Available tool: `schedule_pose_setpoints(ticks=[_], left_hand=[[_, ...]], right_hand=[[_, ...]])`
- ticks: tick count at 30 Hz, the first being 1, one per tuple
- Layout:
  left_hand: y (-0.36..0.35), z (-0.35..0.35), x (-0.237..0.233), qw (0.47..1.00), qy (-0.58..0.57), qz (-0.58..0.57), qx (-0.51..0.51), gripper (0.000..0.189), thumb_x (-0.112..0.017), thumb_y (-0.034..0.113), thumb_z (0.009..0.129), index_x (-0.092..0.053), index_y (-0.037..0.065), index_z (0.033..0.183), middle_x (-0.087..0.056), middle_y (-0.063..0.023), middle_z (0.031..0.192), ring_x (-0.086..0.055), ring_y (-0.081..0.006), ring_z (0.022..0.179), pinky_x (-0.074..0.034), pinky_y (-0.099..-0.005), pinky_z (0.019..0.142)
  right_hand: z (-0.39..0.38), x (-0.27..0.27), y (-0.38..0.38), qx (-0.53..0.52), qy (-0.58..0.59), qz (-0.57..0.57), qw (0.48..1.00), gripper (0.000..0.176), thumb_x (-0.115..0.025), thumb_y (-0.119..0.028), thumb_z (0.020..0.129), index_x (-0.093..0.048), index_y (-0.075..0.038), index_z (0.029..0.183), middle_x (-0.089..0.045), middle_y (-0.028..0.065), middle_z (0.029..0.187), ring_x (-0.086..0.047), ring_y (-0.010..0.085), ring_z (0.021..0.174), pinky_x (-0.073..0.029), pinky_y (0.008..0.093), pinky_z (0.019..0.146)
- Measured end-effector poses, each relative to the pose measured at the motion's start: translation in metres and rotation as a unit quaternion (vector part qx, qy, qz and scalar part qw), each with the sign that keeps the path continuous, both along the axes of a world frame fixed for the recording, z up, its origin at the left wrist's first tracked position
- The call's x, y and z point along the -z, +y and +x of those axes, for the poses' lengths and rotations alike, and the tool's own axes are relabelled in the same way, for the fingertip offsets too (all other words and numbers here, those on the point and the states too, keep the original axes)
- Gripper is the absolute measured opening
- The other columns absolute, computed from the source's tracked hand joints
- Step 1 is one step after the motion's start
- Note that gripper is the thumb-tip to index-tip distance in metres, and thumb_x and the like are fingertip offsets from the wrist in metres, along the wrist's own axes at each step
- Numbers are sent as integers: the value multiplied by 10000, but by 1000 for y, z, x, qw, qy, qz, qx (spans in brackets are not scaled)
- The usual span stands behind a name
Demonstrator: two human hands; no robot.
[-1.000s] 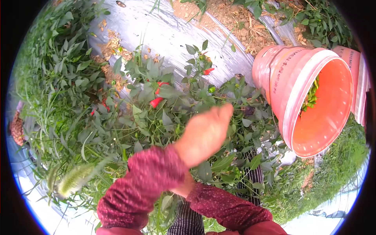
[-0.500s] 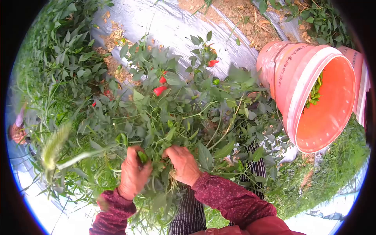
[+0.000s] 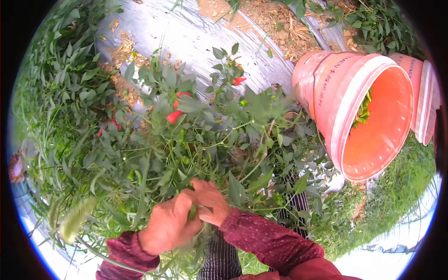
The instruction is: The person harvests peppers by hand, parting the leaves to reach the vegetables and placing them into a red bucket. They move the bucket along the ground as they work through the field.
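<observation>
Left hand now inward amid foliage

Dark red, pale-speckled sleeves meet the left hand and right hand, with black-and-white striped cloth below them. Beyond them are green leaves and red peppers; to their right is a salmon-pink, white-rimmed bucket.

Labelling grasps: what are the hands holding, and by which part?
The left hand and right hand grip the leafy green pepper plant by its lower stems.
</observation>
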State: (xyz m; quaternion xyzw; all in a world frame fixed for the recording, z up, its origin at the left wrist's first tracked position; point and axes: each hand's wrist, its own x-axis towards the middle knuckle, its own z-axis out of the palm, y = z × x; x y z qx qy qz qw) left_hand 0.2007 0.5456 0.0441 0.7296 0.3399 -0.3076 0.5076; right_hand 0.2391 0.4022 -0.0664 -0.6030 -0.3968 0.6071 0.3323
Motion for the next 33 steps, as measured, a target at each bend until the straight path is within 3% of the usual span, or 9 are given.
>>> schedule_pose_setpoints(ticks=[4, 8, 15, 19, 22, 24, 26, 28, 33], left_hand=[[28, 41, 31, 997, -69, -30, -27, 214, -598, 22, 740, -450, 28, 893, -516, -132, 704, -601, -278, 707, -462, -391, 580], [54, 61, 155, 959, -171, 228, 0, 112, -548, 50, 799, -483, 9, 881, -574, -174, 755, -595, -329, 720, -445, -434, 619], [67, 91, 242, 921, 171, 154, 315, 257, -519, 114, 777, -627, -33, 958, -636, -238, 909, -621, -380, 853, -497, -427, 777], [73, 70, 216, 976, 82, 100, 173, 268, -565, 222, 776, -652, 13, 921, -631, -222, 926, -611, -372, 877, -484, -431, 799], [56, 48, 174, 982, -40, 122, 136, 197, -573, 224, 791, -632, 43, 841, -621, -192, 815, -598, -374, 804, -474, -453, 729], [43, 42, 151, 981, 6, 126, 146, 158, -581, 194, 792, -604, 52, 855, -625, -162, 837, -602, -355, 774, -482, -438, 682], [29, 29, 141, 980, -33, 141, 136, 141, -586, 172, 787, -592, 60, 873, -624, -148, 860, -607, -339, 762, -486, -425, 661], [17, 15, 138, 978, -71, 159, 119, 136, -591, 149, 782, -580, 69, 892, -623, -135, 883, -611, -323, 750, -490, -412, 639], [1, -14, 133, 962, -121, 224, 103, 233, -609, 93, 731, -584, 65, 961, -629, -111, 980, -628, -286, 746, -512, -374, 635]], right_hand=[[-5, 3, 6, 34, 140, -87, 986, 370, -570, -202, 752, -578, -51, 1089, -501, 144, 1115, -494, 300, 1040, -369, 415, 885], [0, -7, 7, -164, -146, 2, 976, 371, -533, -108, 777, -536, -20, 1138, -505, 143, 1072, -500, 279, 1034, -374, 404, 871], [13, -9, 12, -175, -40, -37, 983, 426, -566, -84, 754, -521, -45, 1175, -495, 165, 1110, -472, 280, 1072, -376, 399, 875], [19, 1, 11, -14, 173, -76, 982, 479, -584, -13, 732, -519, -126, 1192, -493, 153, 1203, -469, 303, 1123, -326, 438, 1007], [20, 11, 15, 242, 430, -171, 853, 306, -643, -103, 806, -538, -147, 1091, -563, 83, 1108, -573, 212, 984, -450, 393, 924], [43, 4, 25, 300, 362, -236, 851, 260, -617, -182, 844, -529, -61, 1058, -547, 22, 1015, -549, 144, 873, -490, 325, 792], [9, 12, 31, 546, 328, -116, 762, 230, -601, -230, 881, -524, -69, 1026, -564, 4, 850, -514, 92, 794, -442, 250, 731], [18, 12, 16, 371, 209, -172, 888, 299, -628, -217, 869, -500, -48, 1080, -557, 11, 913, -505, 93, 840, -428, 244, 742], [31, 16, 15, 408, 330, -249, 814, 386, -623, -240, 881, -479, -6, 1153, -575, 26, 998, -522, 118, 906, -435, 270, 788]])
